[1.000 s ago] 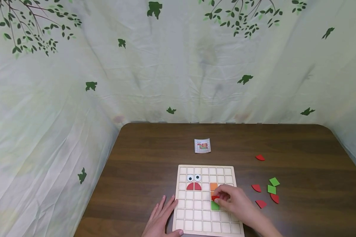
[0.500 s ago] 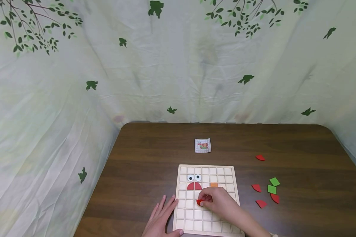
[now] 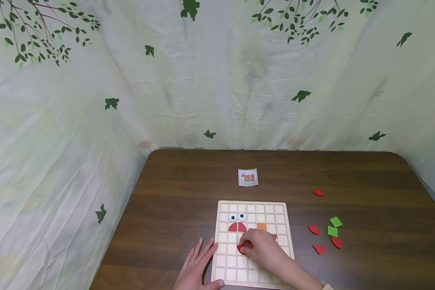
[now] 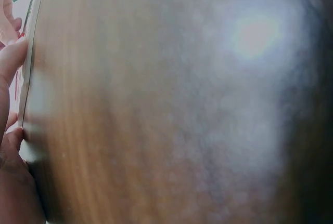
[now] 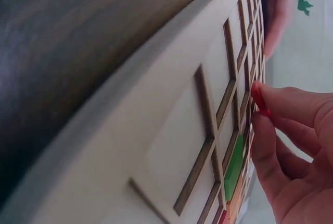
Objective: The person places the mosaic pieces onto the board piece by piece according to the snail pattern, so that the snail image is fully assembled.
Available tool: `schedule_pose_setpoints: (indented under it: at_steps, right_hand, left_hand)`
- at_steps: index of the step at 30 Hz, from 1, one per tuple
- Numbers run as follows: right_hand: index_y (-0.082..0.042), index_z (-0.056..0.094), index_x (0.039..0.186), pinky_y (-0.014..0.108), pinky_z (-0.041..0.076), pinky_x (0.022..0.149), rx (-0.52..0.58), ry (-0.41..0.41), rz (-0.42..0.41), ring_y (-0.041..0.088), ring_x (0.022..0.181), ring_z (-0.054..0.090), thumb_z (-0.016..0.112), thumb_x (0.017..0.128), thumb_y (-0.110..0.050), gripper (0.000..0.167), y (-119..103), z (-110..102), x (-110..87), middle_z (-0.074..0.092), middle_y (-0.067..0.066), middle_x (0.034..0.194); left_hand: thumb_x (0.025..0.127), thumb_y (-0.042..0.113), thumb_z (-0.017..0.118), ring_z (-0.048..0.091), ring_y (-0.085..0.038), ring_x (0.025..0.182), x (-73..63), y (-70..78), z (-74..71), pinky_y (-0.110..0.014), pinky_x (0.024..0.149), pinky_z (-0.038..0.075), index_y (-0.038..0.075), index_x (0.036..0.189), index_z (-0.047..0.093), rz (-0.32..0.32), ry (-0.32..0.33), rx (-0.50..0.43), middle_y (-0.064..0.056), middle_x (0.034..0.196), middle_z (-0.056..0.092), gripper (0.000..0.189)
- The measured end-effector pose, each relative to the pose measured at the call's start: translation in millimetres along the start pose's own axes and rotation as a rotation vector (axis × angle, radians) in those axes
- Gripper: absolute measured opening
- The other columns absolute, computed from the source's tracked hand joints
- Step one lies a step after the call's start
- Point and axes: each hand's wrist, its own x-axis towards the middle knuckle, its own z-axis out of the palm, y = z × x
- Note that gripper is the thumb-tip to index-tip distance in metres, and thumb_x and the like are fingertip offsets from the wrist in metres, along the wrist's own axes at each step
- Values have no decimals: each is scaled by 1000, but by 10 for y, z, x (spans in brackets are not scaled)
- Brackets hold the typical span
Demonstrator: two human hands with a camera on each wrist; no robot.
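My right hand [image 3: 262, 247] pinches a red quarter-circle tile [image 3: 241, 249] between thumb and fingertips, at a cell left of the middle of the wooden grid board [image 3: 251, 201]. The right wrist view shows the red tile [image 5: 258, 98] tilted on its edge at the board's surface. My left hand [image 3: 199, 268] rests against the board's left edge with fingers spread. On the board sit two eye tiles [image 3: 237, 217], two red quarter-circles [image 3: 237, 227] beneath them and an orange square [image 3: 261, 226]. A green tile [image 5: 234, 168] lies in the grid; in the head view my right hand hides it.
Right of the board lie several loose red quarter-circles [image 3: 319, 249] and two green squares [image 3: 332, 231]. Behind the board is a small picture card [image 3: 248, 177] with a coloured pattern on a grid. A leaf-printed curtain [image 3: 239, 80] hangs beyond the brown table [image 3: 174, 193].
My right hand has carried the red quarter-circle leftward across the board, from beside the green tile to a cell left of the middle. The left hand has stayed in place.
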Motion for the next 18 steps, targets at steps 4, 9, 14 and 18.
schedule_pose_setpoints:
  at_steps: [4, 9, 14, 18]
  right_hand:
    - [-17, 72, 77, 21, 43, 59, -62, 23, -15, 1, 65, 46, 80, 80, -10, 11, -3, 4, 5, 51, -16, 71]
    - [-15, 72, 78, 20, 44, 58, -37, 14, -7, 0, 64, 47, 80, 80, -6, 12, 2, -10, 1, 53, -15, 71]
    - [-14, 74, 81, 20, 45, 59, -20, 1, -10, 0, 66, 48, 77, 80, 0, 14, 6, -41, 0, 55, -14, 73]
    - [-15, 74, 84, 21, 45, 60, -17, -10, -10, 1, 67, 48, 75, 81, 2, 17, 16, -82, -21, 55, -14, 74]
  left_hand:
    - [79, 70, 63, 17, -33, 147, 0, -2, -3, -55, 110, 12, 33, 153, 35, -6, -3, -4, 6, 159, 31, 88]
    - [79, 69, 64, 16, -34, 147, -2, 1, -13, -54, 109, 10, 32, 153, 35, -8, -16, -17, 5, 159, 31, 88]
    - [79, 69, 65, 15, -34, 147, 0, 16, -23, -55, 110, 10, 31, 153, 35, -20, -28, -31, 5, 158, 31, 88]
    - [78, 69, 64, 16, -34, 147, -2, 21, -19, -53, 110, 9, 31, 153, 36, -16, -26, -19, 5, 158, 32, 89]
